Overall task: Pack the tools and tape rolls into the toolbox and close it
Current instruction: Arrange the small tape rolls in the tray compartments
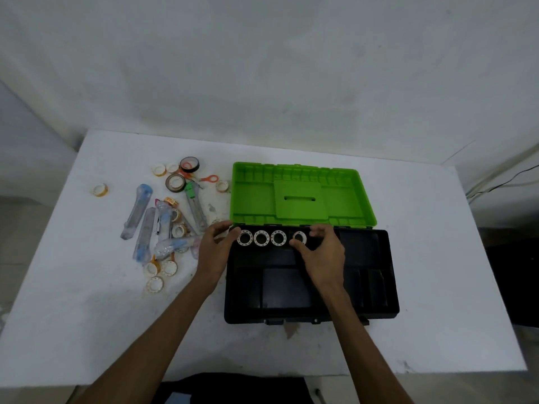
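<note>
White table [437,258] carries an open black toolbox [390,275], its green lid [250,199] laid back. Left of it lie wrapped tools [137,215] and loose tape rolls [154,284]. Three rolls [261,238] line the box's far compartment; the right hand [320,255] pinches a fourth roll [299,237], while the left hand [215,246], fingers loosely curled, rests at the box's corner.

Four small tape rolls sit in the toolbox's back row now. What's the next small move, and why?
Probably let the right hand release the fourth tape roll it pinches, seating it beside the other three in the toolbox. Then send the left hand, by the tray's left end, to the loose tape rolls on the table; many remain unpacked.
</note>
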